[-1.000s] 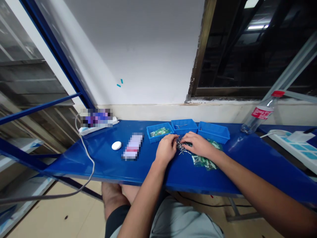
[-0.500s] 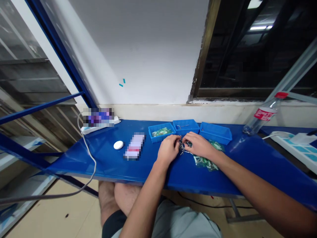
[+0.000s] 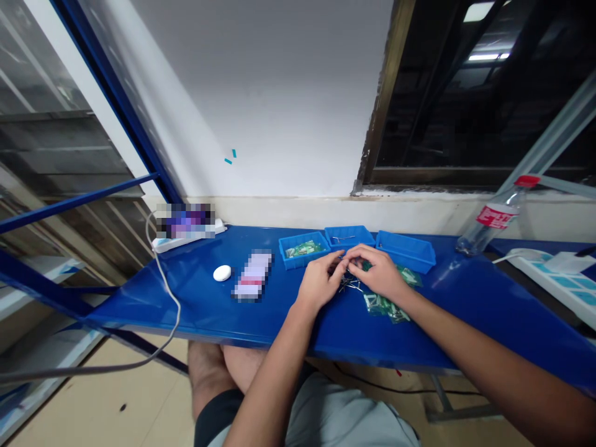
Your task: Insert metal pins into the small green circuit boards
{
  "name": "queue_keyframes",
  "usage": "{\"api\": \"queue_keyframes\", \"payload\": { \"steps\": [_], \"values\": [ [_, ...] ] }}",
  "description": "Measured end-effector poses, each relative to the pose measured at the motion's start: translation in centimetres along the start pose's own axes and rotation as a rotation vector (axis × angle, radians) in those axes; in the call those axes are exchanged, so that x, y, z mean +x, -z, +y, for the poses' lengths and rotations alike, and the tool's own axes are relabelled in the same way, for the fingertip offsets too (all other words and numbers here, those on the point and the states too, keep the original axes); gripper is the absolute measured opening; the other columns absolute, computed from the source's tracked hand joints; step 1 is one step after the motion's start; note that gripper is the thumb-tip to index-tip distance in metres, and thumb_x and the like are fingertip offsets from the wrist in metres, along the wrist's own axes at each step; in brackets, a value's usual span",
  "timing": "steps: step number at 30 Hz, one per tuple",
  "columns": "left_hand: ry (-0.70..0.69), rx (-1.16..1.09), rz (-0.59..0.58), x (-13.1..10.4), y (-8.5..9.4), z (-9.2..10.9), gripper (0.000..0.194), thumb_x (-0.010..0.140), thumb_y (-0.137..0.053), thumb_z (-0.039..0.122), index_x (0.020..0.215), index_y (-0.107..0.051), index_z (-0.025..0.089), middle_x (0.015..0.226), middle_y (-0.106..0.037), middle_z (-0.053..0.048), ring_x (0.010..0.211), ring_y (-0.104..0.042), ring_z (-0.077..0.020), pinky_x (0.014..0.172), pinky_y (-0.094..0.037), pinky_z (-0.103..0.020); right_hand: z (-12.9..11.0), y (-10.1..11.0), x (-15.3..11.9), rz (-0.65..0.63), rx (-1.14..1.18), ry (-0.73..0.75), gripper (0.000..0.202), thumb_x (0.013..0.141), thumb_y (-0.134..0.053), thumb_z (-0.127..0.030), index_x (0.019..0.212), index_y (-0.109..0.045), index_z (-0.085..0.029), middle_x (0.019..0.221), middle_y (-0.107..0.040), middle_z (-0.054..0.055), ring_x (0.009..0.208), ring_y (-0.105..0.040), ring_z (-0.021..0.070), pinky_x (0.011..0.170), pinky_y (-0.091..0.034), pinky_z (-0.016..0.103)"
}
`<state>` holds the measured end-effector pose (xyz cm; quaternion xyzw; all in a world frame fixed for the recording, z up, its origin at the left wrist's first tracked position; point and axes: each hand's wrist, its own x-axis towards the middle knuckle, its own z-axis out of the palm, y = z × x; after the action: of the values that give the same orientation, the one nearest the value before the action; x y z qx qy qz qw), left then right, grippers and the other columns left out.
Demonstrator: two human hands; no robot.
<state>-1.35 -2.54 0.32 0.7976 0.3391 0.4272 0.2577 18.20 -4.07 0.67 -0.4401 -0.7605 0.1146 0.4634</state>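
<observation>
My left hand (image 3: pixel 321 277) and my right hand (image 3: pixel 376 269) meet fingertip to fingertip over a small heap of thin metal pieces (image 3: pixel 350 284) on the blue table. Both hands have their fingers pinched together; whatever is between them is too small and hidden to make out. Green-and-clear small packets (image 3: pixel 386 305) lie beside and partly under my right wrist. Behind my hands stand three blue bins: the left bin (image 3: pixel 305 263) holds similar packets, the middle bin (image 3: pixel 367 231) a few thin metal pieces, and the right bin (image 3: pixel 405 256) is partly behind my right hand.
On the blue table (image 3: pixel 195 310) at left lie a white round object (image 3: pixel 222 273) and a blurred flat item (image 3: pixel 254 276). A power strip (image 3: pixel 190 238) sits at the back left. A clear bottle (image 3: pixel 496 217) and another white strip (image 3: pixel 559 279) are at right.
My hands have come together at the fingertips, the left moving slightly right. More of the metal heap shows below them.
</observation>
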Motion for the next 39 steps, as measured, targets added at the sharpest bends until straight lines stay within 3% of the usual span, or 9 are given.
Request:
{"api": "queue_keyframes", "payload": {
  "steps": [3, 6, 11, 16, 22, 26, 31, 35, 39],
  "values": [
    [0.021, -0.047, 0.015, 0.0, 0.0, -0.2, 0.03, 0.102, -0.06, 0.039, 0.122, -0.076, 0.025, 0.126, -0.076, -0.004, 0.117, -0.073, -0.0261, 0.103, -0.059, -0.039, 0.2, -0.2, -0.1, 0.013, 0.081, -0.019, 0.01, 0.093, -0.065, -0.028, 0.095, -0.074, -0.024, 0.1, -0.072, 0.007, 0.08, -0.066, 0.0217, 0.069, -0.055, 0.036],
    [0.105, -0.148, 0.061, 0.2, -0.2, -0.7, 0.028, 0.095, -0.07, 0.033, 0.121, -0.077, 0.023, 0.12, -0.078, -0.005, 0.11, -0.076, -0.0267, 0.101, -0.061, -0.042, 0.5, -0.4, 0.0, 0.006, 0.075, -0.035, 0.015, 0.093, -0.066, -0.031, 0.1, -0.077, -0.024, 0.103, -0.074, 0.008, 0.083, -0.068, 0.0224, 0.073, -0.058, 0.037],
    [0.123, -0.251, 0.128, 0.3, -0.4, -1.3, 0.056, 0.095, -0.063, 0.01, 0.148, -0.056, 0.027, 0.118, -0.079, -0.004, 0.108, -0.077, -0.0204, 0.1, -0.063, -0.037, 0.4, -0.8, -0.1, -0.041, 0.161, -0.137, 0.021, 0.093, -0.069, -0.039, 0.104, -0.079, -0.025, 0.107, -0.078, 0.007, 0.091, -0.074, 0.0242, 0.082, -0.062, 0.04],
    [0.085, -0.181, 0.118, 0.2, -0.3, -1.3, 0.08, 0.092, -0.067, 0.009, 0.162, -0.033, 0.028, 0.108, -0.081, -0.003, 0.098, -0.079, -0.0177, 0.094, -0.063, -0.032, 0.2, -1.0, -0.2, -0.047, 0.222, -0.302, 0.028, 0.09, -0.072, -0.048, 0.099, -0.074, -0.021, 0.091, -0.078, 0.006, 0.067, -0.069, 0.0186, 0.06, -0.056, 0.031],
    [-0.027, -0.037, -0.051, -0.1, -0.1, -1.0, 0.081, 0.093, -0.062, 0.008, 0.163, -0.027, 0.029, 0.113, -0.079, -0.003, 0.101, -0.077, -0.0174, 0.094, -0.06, -0.031, 0.5, -0.7, -0.3, -0.12, 0.111, -0.273, 0.023, 0.092, -0.066, -0.044, 0.089, -0.066, -0.022, 0.074, -0.068, 0.0, 0.051, -0.05, 0.0125, 0.047, -0.038, 0.026],
    [-0.046, -0.005, -0.047, -0.1, -0.1, -0.4, 0.073, 0.096, -0.06, 0.013, 0.161, -0.032, 0.028, 0.115, -0.078, -0.004, 0.105, -0.075, -0.0189, 0.096, -0.059, -0.031, 0.3, -0.2, -0.1, -0.143, 0.031, -0.212, 0.02, 0.097, -0.058, -0.039, 0.085, -0.062, -0.023, 0.07, -0.063, -0.002, 0.054, -0.05, 0.014, 0.051, -0.037, 0.026],
    [0.03, -0.287, 0.092, 0.3, -0.4, -0.4, 0.066, 0.097, -0.062, 0.018, 0.158, -0.037, 0.024, 0.113, -0.076, -0.007, 0.098, -0.075, -0.0172, 0.089, -0.061, -0.03, -0.3, 0.3, 0.1, -0.16, 0.06, -0.13, 0.029, 0.106, -0.046, -0.04, 0.094, -0.066, -0.024, 0.089, -0.072, 0.002, 0.082, -0.066, 0.0205, 0.074, -0.049, 0.031],
    [0.086, -0.497, 0.148, 0.6, -0.4, -0.7, 0.062, 0.096, -0.068, 0.023, 0.153, -0.044, 0.02, 0.113, -0.076, -0.011, 0.1, -0.074, -0.0201, 0.09, -0.06, -0.033, -0.5, -0.1, 0.0, -0.211, 0.013, -0.053, 0.034, 0.106, -0.046, -0.04, 0.089, -0.069, -0.022, 0.087, -0.069, 0.004, 0.078, -0.063, 0.0198, 0.07, -0.046, 0.031],
    [0.112, -0.553, 0.116, 0.6, -0.2, -0.3, 0.061, 0.093, -0.072, 0.027, 0.149, -0.05, 0.019, 0.115, -0.078, -0.012, 0.095, -0.073, -0.0202, 0.087, -0.059, -0.033, -0.3, -0.5, -0.1, -0.189, 0.004, -0.038, 0.032, 0.105, -0.05, -0.038, 0.088, -0.071, -0.022, 0.084, -0.067, 0.004, 0.072, -0.061, 0.0182, 0.066, -0.045, 0.031]
  ]
}}
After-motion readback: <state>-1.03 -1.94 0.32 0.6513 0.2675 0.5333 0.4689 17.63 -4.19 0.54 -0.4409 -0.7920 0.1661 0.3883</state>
